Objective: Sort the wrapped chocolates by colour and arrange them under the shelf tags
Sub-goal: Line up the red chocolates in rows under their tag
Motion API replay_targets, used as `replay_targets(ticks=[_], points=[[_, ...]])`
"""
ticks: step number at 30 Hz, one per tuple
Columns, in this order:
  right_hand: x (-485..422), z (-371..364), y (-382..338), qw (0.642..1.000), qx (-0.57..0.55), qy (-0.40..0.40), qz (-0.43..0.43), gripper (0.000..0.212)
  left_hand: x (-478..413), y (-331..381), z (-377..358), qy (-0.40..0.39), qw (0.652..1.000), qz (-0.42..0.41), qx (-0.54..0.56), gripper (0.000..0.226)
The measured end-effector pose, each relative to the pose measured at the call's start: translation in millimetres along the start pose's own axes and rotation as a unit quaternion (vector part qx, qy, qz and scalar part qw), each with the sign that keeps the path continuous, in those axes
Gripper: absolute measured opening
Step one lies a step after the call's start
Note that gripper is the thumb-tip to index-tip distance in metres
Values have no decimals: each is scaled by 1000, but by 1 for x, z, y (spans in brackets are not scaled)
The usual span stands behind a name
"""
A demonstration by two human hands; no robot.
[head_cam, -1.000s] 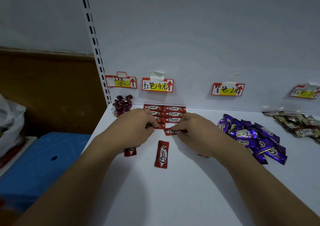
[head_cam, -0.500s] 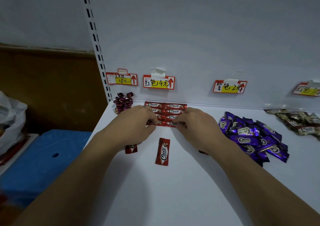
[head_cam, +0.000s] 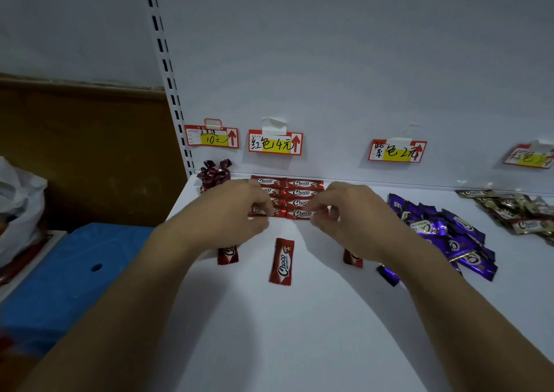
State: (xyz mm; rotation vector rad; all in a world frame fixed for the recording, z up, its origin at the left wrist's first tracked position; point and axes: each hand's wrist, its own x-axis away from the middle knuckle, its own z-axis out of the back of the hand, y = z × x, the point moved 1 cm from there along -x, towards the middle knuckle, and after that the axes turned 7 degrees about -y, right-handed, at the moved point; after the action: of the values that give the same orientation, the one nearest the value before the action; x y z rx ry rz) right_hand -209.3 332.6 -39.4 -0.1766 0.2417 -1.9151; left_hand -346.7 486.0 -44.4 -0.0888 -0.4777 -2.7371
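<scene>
Plainly, "Choco" on red wrappers (head_cam: 303, 193)

A white plastic bag (head_cam: 18, 199) lies just beside a blue box (head_cam: 75, 280).

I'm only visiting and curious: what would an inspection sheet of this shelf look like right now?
Surface: white shelf.
Job's things: red grid under the red tag; loose red chocolate in front, two half-hidden ones by the wrists; purple pile and gold pile heaped.
Clutter: stray purple chocolate by the right forearm.
Hands: left hand and right hand pinch the grid's front row.
Cables: nothing seen.
Surroundings: blue box and white bag, left.
</scene>
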Motion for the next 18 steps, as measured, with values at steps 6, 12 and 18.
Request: replay_targets(ticks=[6,12,18], points=[[9,-10,-24,987,-48,-116,98,45,25,-14,20,-145,983,115,3,23],[8,-20,-29,984,-11,-139,107,39,26,-13,18,-184,973,141,-22,44],[1,-15,-19,994,-25,-96,41,15,22,-10,13,-172,982,76,26,29]])
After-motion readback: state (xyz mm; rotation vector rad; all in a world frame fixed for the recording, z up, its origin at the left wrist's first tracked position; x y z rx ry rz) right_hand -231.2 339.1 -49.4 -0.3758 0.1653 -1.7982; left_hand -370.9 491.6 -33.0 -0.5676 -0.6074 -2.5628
